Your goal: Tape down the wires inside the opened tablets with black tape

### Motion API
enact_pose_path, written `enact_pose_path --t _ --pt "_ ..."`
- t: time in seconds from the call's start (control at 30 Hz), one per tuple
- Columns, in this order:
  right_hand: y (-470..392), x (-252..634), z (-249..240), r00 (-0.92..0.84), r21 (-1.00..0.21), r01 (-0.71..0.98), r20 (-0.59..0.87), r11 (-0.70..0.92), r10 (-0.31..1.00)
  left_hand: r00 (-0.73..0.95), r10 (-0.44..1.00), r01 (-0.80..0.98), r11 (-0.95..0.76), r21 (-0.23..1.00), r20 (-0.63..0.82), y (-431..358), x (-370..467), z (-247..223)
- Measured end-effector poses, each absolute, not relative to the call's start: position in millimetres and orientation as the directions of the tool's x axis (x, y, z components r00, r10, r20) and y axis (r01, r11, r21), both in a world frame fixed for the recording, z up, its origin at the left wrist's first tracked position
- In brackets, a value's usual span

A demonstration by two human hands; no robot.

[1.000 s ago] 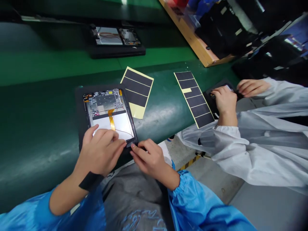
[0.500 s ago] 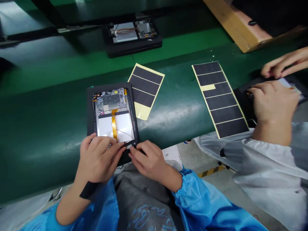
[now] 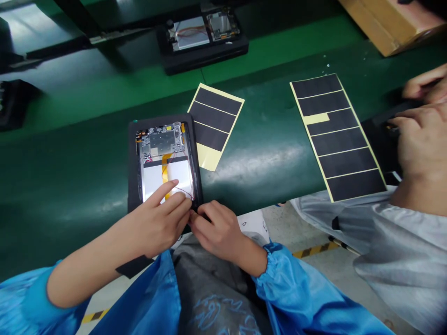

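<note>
An opened tablet-like device lies in a black foam holder, showing its circuit board, a white battery and an orange ribbon. My left hand reaches over the device's near edge, index finger stretched over the battery, the other fingers bent near the lower right corner. My right hand is at that same corner, thumb and finger pinched close to the left fingertips; what they hold, if anything, is too small to tell. A black sticker clings to my left wrist.
A sheet of black stickers touches the holder's right side; a longer sheet lies farther right. Another opened device is at the back. A co-worker's hands and a cardboard box are at right.
My left hand has shifted right, and its index finger now extends over the battery. My right hand has barely moved. The view has swung slightly, and the co-worker's hands appear farther right.
</note>
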State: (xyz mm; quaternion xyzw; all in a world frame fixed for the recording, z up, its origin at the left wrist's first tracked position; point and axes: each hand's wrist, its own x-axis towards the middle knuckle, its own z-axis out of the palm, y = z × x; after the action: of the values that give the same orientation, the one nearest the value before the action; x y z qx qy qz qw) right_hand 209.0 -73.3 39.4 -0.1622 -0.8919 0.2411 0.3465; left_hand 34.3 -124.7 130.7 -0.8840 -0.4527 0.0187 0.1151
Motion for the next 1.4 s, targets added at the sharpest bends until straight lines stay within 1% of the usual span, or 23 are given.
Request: enact_pose_path --t 0.1,0.17,0.27,0.33,0.4,0.5,0.67,0.73,0.77,0.83,0.93,1.03,1.13,1.23,1.4 --pt "-74.4 209.0 38.1 -0.705 -0.531 0.127 0.546 0.838 0.453 0.614 0.786 0.783 -0.593 -0.186 0.078 -123.1 25.2 127.2" --pt "-74.9 208.9 37.6 -0.703 -0.524 0.131 0.549 0.841 0.451 0.579 0.807 0.815 -0.569 -0.104 0.119 -124.4 15.4 124.0" --pt "-75.1 208.5 38.2 -0.707 -0.518 0.143 0.543 0.843 0.453 0.487 0.858 0.863 -0.501 0.058 0.164 -129.3 1.2 118.8" --pt "-75.0 208.2 38.7 -0.706 -0.52 0.146 0.541 0.841 0.457 0.48 0.86 0.86 -0.5 0.103 0.174 -132.9 -3.4 115.6" --pt "-75.0 207.8 38.5 -0.703 -0.519 0.145 0.545 0.842 0.457 0.497 0.847 0.854 -0.516 0.071 0.188 -135.0 -2.8 113.2" --pt "-75.3 207.0 37.0 -0.703 -0.509 0.154 0.546 0.847 0.456 0.515 0.834 0.854 -0.52 -0.025 0.198 -134.4 5.1 113.7" --pt "-75.6 206.7 35.0 -0.696 -0.503 0.149 0.558 0.851 0.452 0.645 0.757 0.762 -0.625 -0.17 0.108 -129.3 16.8 125.1" --pt "-75.2 207.0 35.6 -0.699 -0.5 0.147 0.559 0.853 0.447 0.689 0.72 0.72 -0.665 -0.201 0.088 -128.3 16.4 127.4" --pt "-75.0 207.1 36.1 -0.698 -0.5 0.149 0.558 0.853 0.449 0.694 0.714 0.715 -0.671 -0.196 0.088 -128.2 14.7 127.0" --pt "-74.7 207.4 37.3 -0.696 -0.502 0.155 0.556 0.851 0.455 0.678 0.726 0.734 -0.663 -0.145 0.111 -128.4 8.3 123.3" --pt "-74.5 207.6 38.0 -0.698 -0.508 0.155 0.551 0.848 0.457 0.606 0.78 0.792 -0.61 -0.026 0.157 -129.5 -5.9 115.9" --pt "-74.5 207.8 37.5 -0.705 -0.517 0.14 0.547 0.845 0.451 0.553 0.811 0.812 -0.576 0.095 0.188 -131.6 -17.3 113.4" --pt "-74.3 207.8 37.4 -0.704 -0.526 0.131 0.547 0.841 0.452 0.518 0.833 0.818 -0.548 0.172 0.194 -134.1 -19.5 114.8" --pt "-74.1 208.0 38.3 -0.716 -0.521 0.139 0.534 0.842 0.449 0.518 0.833 0.826 -0.546 0.14 0.194 -134.0 -14.8 114.7" --pt "-73.6 208.2 39.3 -0.73 -0.516 0.152 0.517 0.843 0.448 0.62 0.766 0.772 -0.634 0.041 0.171 -128.5 -4.7 115.5"
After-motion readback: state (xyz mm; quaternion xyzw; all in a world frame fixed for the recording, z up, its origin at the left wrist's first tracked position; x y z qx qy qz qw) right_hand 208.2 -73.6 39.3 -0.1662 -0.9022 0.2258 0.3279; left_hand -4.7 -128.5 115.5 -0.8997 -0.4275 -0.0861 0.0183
